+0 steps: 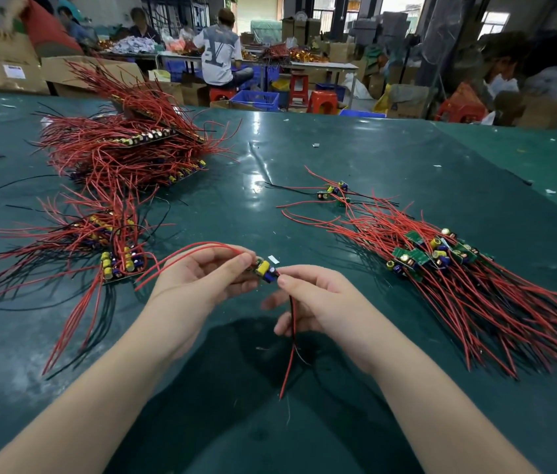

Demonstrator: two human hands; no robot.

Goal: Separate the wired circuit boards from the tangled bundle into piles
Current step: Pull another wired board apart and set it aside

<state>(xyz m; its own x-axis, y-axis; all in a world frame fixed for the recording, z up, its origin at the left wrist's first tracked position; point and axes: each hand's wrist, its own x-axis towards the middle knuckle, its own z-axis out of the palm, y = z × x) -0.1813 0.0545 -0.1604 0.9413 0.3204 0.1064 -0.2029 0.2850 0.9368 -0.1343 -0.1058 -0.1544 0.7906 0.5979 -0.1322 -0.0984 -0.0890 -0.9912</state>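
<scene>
Head view: one wide frame looking down over a green table (355, 155), both forearms reaching in from below.
Far-left stack: a tall tangled bundle (126, 145) of boards and red wires sits well apart from the hands, likely the unsorted stock; how many boards it holds is buried under wire.
Near-left pile: a smaller pile (106, 244) with yellow capacitors lies just left of the hands, wires fanned toward the person, probably so leads stay parallel.
Left hand (201, 271): fingers curled, pinching one end of a single wired circuit board (264, 269); red leads loop back over the knuckles.
Board in hand: held above the table between both hands, seemingly to free its wires; its underside is hidden.
Right hand (307, 295): thumb and forefinger pinch the board's other end, lower fingers curled round the red-and-black lead pair (291, 336) hanging down.
Right pile: sorted boards (431, 254) lie with wires trailing right; their far ends are cut off by the frame edge.
Background: seated workers, blurred.
</scene>
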